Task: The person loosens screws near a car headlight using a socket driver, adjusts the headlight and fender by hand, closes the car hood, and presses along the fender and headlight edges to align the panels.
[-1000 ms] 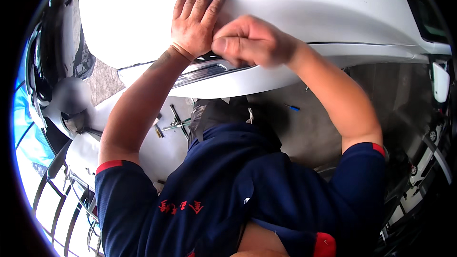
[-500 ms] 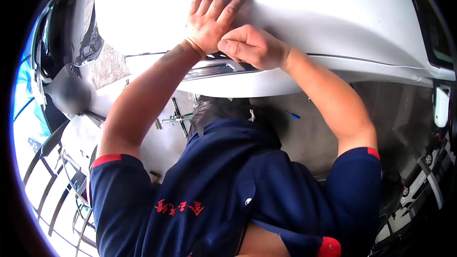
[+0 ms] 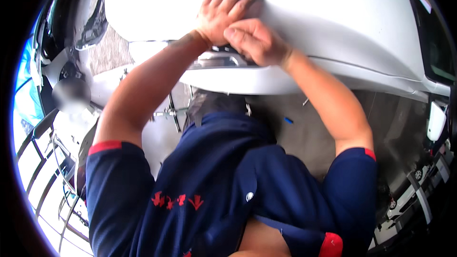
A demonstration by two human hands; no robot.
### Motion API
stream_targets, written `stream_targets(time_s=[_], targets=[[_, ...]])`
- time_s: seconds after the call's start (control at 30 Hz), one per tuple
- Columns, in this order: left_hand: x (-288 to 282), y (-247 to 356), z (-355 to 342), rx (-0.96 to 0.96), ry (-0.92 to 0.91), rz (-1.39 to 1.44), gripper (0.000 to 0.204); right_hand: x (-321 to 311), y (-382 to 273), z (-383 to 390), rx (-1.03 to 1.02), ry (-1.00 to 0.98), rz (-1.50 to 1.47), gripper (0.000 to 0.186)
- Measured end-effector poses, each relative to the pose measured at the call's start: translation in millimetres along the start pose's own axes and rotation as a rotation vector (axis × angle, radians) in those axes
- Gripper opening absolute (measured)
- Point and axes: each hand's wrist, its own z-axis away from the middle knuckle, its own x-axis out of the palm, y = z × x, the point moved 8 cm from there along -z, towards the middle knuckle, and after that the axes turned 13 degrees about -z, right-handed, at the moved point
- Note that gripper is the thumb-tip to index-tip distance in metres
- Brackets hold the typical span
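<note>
A white car hood (image 3: 333, 24) fills the top of the head view. My left hand (image 3: 226, 12) lies flat on it near the front edge, fingers stretched out and holding nothing. Right beside its wrist is my right hand (image 3: 257, 40), closed with the thumb over the curled fingers. Whatever it holds, if anything, is hidden by the fingers. Below both hands, part of a silvery trim piece (image 3: 216, 59) shows in the gap between the hood and the white bumper (image 3: 247, 82).
Beneath the bumper, a metal stand (image 3: 172, 112) and a small blue object (image 3: 288, 120) are on the grey floor. A white side mirror (image 3: 436, 121) sticks out at the far right. Dark metal bars (image 3: 35, 176) stand at the left, below a blurred round shape (image 3: 71, 94).
The whole view has shifted slightly, so hood and hands appear a little farther right. Both hands keep nearly the same place on the hood, left one flat, right one closed.
</note>
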Motion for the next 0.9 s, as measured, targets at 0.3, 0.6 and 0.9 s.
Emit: stream_targets(time_s=[0.3,0.6,0.9], targets=[[6,4,-2,0.004,0.045,-0.008,0.060,-17,4,12,-0.069,0.117,0.109,0.039],[-11,7,-11,0.022,-0.058,0.052,0.062,-18,-36,108,-0.191,0.588,1.061,0.016],[-3,8,-6,0.009,-0.039,0.107,0.062,-14,-16,97,-0.192,0.678,1.251,0.008]])
